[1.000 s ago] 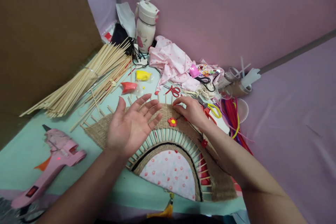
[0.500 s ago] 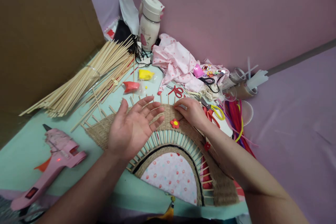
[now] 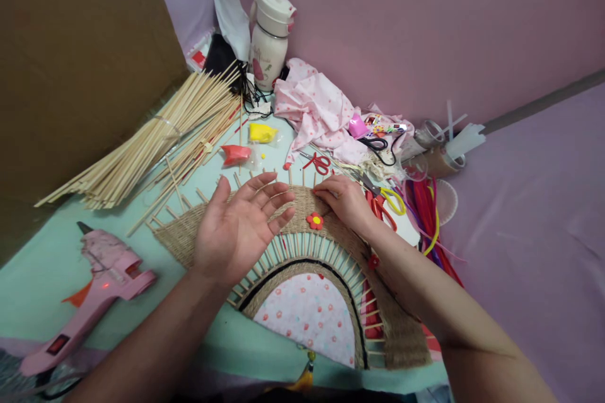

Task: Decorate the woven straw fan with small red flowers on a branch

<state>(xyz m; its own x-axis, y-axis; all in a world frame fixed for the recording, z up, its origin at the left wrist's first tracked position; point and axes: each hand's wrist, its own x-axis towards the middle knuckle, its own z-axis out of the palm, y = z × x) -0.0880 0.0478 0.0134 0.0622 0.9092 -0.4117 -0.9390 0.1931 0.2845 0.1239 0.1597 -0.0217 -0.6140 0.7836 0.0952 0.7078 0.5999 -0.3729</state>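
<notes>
A fan-shaped piece of woven twine and thin sticks [image 3: 406,337] lies on the table, with a half-round of pink dotted cloth [image 3: 305,315] at its base. My left hand [image 3: 241,233] is held palm up above the fan's left part, fingers spread, holding nothing. Over the upper edge of the woven band, my right hand [image 3: 344,201] has its fingertips pinched together on the twine; whatever is between them is hidden. Just below those fingers sits a red clay flower [image 3: 314,221] with a yellow centre. Another small red flower [image 3: 373,261] shows beside my right forearm.
At the left lies a pink glue gun [image 3: 104,289], its light lit. Bundled sticks [image 3: 142,145], a white bottle [image 3: 270,38], yellow clay [image 3: 263,133] and red clay [image 3: 235,154] stand behind. Red scissors [image 3: 321,164] and yellow-handled scissors [image 3: 392,199] lie near my right hand.
</notes>
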